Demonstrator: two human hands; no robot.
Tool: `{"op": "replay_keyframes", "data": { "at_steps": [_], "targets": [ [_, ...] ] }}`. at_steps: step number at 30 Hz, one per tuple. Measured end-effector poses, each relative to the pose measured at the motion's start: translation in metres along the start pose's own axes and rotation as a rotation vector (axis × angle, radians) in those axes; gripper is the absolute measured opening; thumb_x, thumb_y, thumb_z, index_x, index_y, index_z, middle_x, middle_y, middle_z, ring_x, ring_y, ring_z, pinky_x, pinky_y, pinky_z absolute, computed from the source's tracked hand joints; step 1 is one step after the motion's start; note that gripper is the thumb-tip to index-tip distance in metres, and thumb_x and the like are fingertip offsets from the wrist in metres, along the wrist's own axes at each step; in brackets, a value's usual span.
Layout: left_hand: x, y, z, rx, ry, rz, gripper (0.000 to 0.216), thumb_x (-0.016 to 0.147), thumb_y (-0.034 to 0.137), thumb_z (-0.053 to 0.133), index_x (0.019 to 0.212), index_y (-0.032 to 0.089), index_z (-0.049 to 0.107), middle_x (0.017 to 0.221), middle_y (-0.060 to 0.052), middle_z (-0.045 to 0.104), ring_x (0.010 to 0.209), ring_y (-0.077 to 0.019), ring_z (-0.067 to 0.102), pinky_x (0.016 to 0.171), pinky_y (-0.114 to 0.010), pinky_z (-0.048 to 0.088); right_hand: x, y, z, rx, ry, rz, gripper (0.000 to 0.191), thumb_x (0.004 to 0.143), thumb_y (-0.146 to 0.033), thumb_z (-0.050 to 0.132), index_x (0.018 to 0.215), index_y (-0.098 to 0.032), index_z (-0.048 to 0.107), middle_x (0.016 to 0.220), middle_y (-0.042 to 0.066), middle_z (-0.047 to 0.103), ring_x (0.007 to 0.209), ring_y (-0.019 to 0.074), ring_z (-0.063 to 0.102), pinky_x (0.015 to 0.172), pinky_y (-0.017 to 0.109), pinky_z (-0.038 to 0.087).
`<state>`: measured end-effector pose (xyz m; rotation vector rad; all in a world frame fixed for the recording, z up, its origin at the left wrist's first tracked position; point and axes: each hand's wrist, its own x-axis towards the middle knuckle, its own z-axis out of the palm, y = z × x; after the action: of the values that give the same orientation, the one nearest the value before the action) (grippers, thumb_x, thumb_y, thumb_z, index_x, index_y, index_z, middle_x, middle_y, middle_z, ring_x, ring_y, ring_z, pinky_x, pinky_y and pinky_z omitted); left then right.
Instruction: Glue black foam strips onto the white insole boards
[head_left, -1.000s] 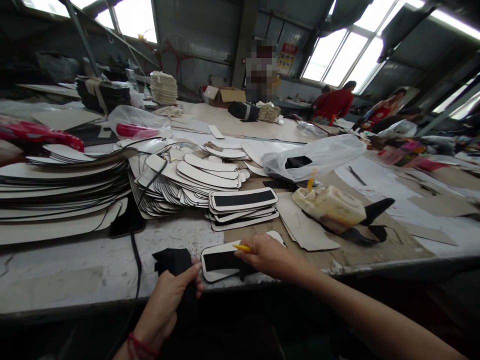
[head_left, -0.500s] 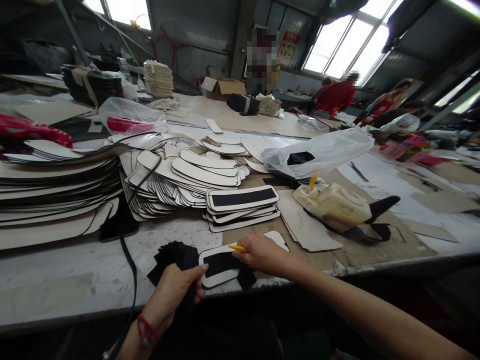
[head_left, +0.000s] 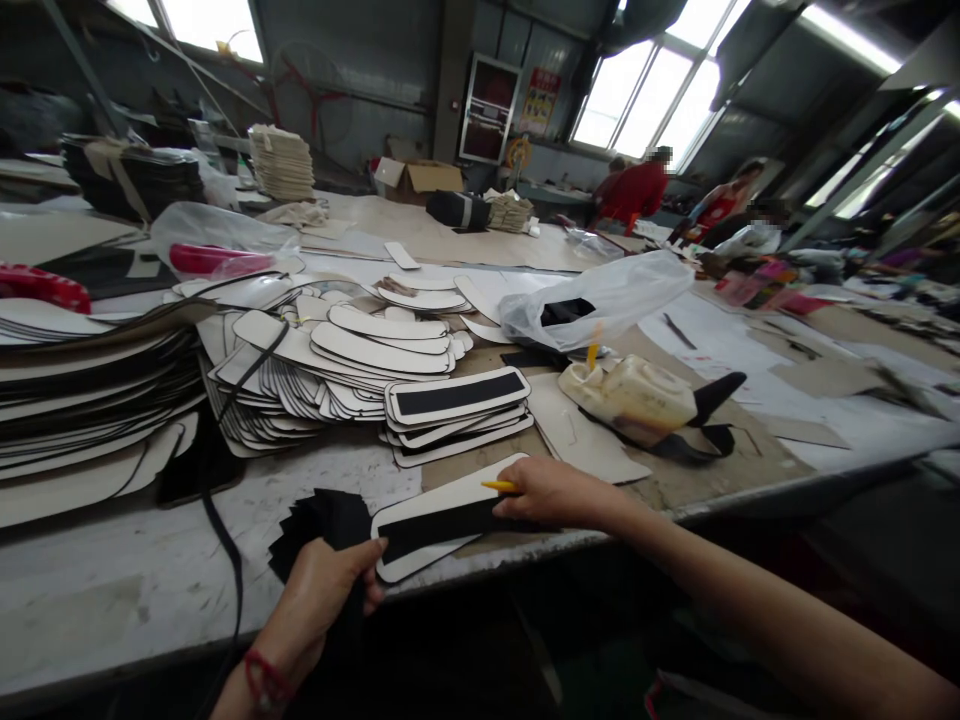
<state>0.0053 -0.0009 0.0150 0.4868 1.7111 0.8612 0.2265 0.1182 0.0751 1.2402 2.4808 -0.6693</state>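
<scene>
My left hand (head_left: 322, 580) is closed round a fanned bundle of black fabric strips (head_left: 319, 522), its thumb at the left end of a long white panel (head_left: 450, 494) with rounded corners. Along that panel lies one black strip (head_left: 442, 526). My right hand (head_left: 559, 493) is at the strip's right part, fingers pinched, with a thin yellow stick (head_left: 500, 487) jutting out from them. Whether these fingers also grip the strip is hidden. Just behind is a small stack of white panels (head_left: 457, 410), the top one carrying a black strip.
Large piles of white curved panels (head_left: 382, 345) fill the left and middle. Behind my right hand lie a stained plastic jug (head_left: 649, 400) with a yellow stick in its opening and a clear plastic bag (head_left: 637, 295). The table's front edge (head_left: 480, 560) runs close by. Other people stand far off.
My right hand has slid rightward along the panel. The black strip's right part, which was folded down over the panel's front edge, now stretches straight along it. My left hand keeps its hold.
</scene>
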Motion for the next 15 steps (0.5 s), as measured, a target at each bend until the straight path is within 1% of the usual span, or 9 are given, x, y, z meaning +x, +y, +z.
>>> {"op": "replay_keyframes", "data": {
  "at_steps": [3, 6, 10, 15],
  "targets": [
    [-0.001, 0.002, -0.003, 0.027, -0.014, 0.018, 0.035, 0.060, 0.036, 0.065, 0.036, 0.015, 0.051, 0.033, -0.005, 0.054, 0.033, -0.0127, 0.047, 0.040, -0.023, 0.036, -0.009, 0.024, -0.003, 0.062, 0.030, 0.098, 0.025, 0.075, -0.037, 0.051, 0.078, -0.016, 0.064, 0.064, 0.003, 0.060, 0.055, 0.0132, 0.052, 0.047, 0.021, 0.029],
    [-0.002, 0.004, -0.004, 0.084, 0.003, 0.032, 0.037, 0.060, 0.038, 0.065, 0.035, 0.015, 0.050, 0.032, -0.005, 0.053, 0.032, -0.0130, 0.045, 0.040, -0.024, 0.034, -0.006, 0.040, 0.002, 0.077, 0.081, 0.151, 0.028, 0.078, -0.037, 0.047, 0.083, -0.015, 0.064, 0.070, 0.004, 0.062, 0.061, 0.0150, 0.055, 0.050, 0.022, 0.032],
    [0.001, 0.002, -0.002, 0.162, 0.018, 0.080, 0.040, 0.061, 0.041, 0.064, 0.035, 0.015, 0.051, 0.033, -0.006, 0.055, 0.034, -0.0140, 0.048, 0.043, -0.025, 0.037, 0.006, 0.043, 0.010, 0.001, 0.126, 0.220, 0.030, 0.079, -0.037, 0.046, 0.090, -0.015, 0.064, 0.082, 0.008, 0.064, 0.074, 0.0188, 0.058, 0.059, 0.024, 0.036],
    [0.007, -0.002, 0.001, 0.140, 0.066, 0.024, 0.037, 0.061, 0.037, 0.065, 0.034, 0.016, 0.050, 0.032, -0.005, 0.054, 0.033, -0.0142, 0.047, 0.040, -0.024, 0.036, 0.013, 0.040, 0.017, -0.109, 0.152, 0.292, 0.033, 0.080, -0.040, 0.046, 0.095, -0.017, 0.063, 0.091, 0.010, 0.065, 0.086, 0.0223, 0.059, 0.067, 0.027, 0.039]
  ]
}}
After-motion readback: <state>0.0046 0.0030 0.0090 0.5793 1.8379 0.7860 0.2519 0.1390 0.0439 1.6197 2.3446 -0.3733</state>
